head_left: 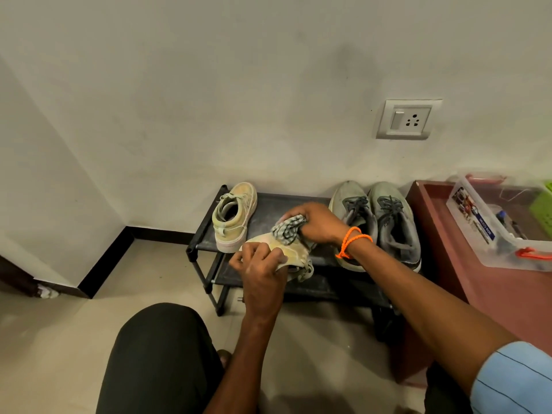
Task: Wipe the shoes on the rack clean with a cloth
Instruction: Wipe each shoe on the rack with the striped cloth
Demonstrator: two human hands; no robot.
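Shoes share the top shelf of a low black rack [209, 222] set against a pale wall, with the person crouched before it. The left hand [260, 264] curls around a pale yellow-green shoe [294, 253], holding it tilted just above the rack's front edge. The right hand [318, 224] grips a bunched checked cloth [288, 230] and presses it against the upper part of that shoe. An orange cord bracelet [351, 242] circles the right wrist.

On the rack's left end stands the matching pale shoe [234, 218], upright, heel toward the camera and apart from the held one. On the rack's right end sit two grey lace-up shoes [379, 222] side by side, touching each other; the right forearm crosses in front of the nearer one and hides part of its heel. The hands and the held shoe cover the middle of the shelf.

Just right of the rack stands a reddish-brown worktop [433, 228] carrying a clear plastic box [490, 231] with small items inside, too blurred to tell. Above the rack's right end, a white switch-and-socket plate [407, 119] is fixed to the wall. A black skirting strip [104, 264] runs along the floor left of the rack. A dark trouser knee [158, 360] fills the foreground below the rack.
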